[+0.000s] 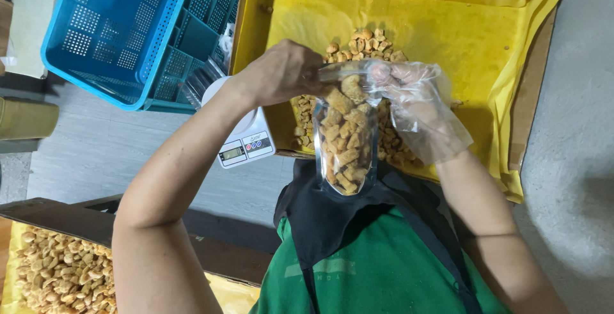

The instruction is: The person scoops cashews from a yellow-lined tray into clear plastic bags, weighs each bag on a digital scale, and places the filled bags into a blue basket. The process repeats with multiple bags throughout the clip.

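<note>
From the head camera, both forearms rise from the bottom of the frame and meet over a clear pouch point(345, 136) filled with golden-brown fried snack pieces. The left hand point(281, 74) is bare; its forearm runs up from the lower left, the wrist bent so the knuckles face up, and its fingers are pinched shut on the pouch's top edge at the left corner. The right hand point(419, 106) wears a thin transparent glove; its forearm comes up from the lower right, and its fingers are closed on the same top edge at the right corner. The pouch hangs upright between the two hands, in front of the person's green shirt and dark apron, just above the near edge of a tray lined with yellow paper point(460, 39). A loose heap of the same snacks point(368, 42) lies on the paper behind the pouch. A small white digital scale point(246, 141) sits just left of the tray, under the left forearm. A blue plastic crate point(121, 32) stands at the upper left. More snacks point(61, 272) fill another tray at the lower left corner.
</note>
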